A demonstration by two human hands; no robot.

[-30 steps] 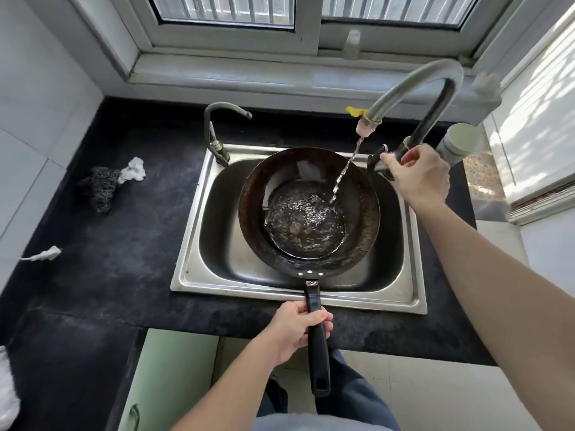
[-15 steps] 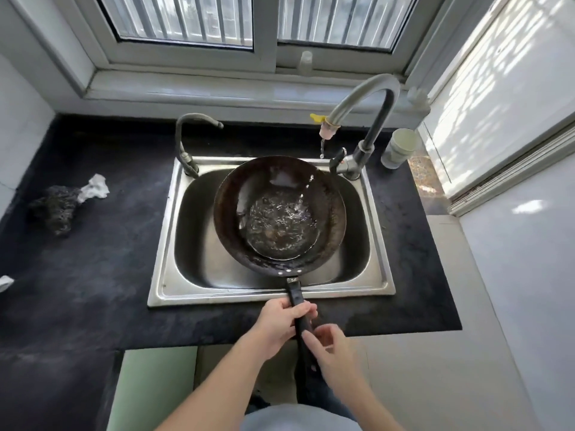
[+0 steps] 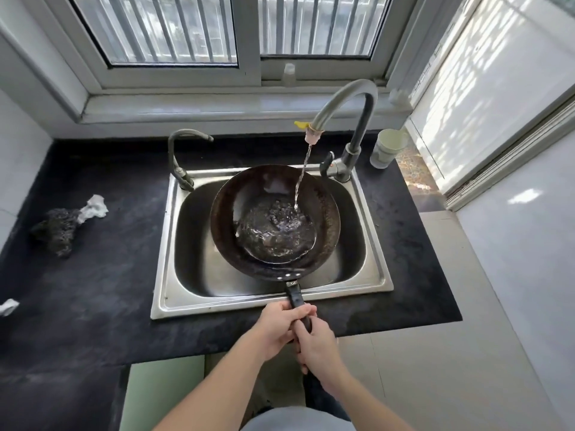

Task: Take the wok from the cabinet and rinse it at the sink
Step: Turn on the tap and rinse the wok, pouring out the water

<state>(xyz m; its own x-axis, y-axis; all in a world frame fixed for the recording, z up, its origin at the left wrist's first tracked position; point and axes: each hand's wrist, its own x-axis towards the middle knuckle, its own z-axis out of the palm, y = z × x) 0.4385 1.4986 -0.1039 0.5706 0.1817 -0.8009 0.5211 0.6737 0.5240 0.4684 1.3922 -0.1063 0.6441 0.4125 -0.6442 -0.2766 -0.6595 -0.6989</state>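
The dark round wok (image 3: pixel 323 213) sits over the steel sink (image 3: pixel 183 293), and its black handle (image 3: pixel 295 295) points toward me over the front rim. My left hand (image 3: pixel 278 326) grips the handle. Just behind it, my right hand (image 3: pixel 315 346) wraps the same handle. Both hands hide the handle's end. From the tall curved faucet (image 3: pixel 345 101) a thin stream of water falls into the wok, where a pool churns.
A second, smaller tap (image 3: pixel 180 157) stands at the sink's back left. A white cup (image 3: pixel 389 147) sits beside the faucet base. On the black counter (image 3: pixel 93 275) to the left lie a dark scrubber (image 3: pixel 57 225) and crumpled white paper (image 3: pixel 93 206). Windows run along the back.
My right hand left the faucet lever, came down and closed on the wok handle behind my left hand. Water keeps running into the wok. The camera has pulled back.
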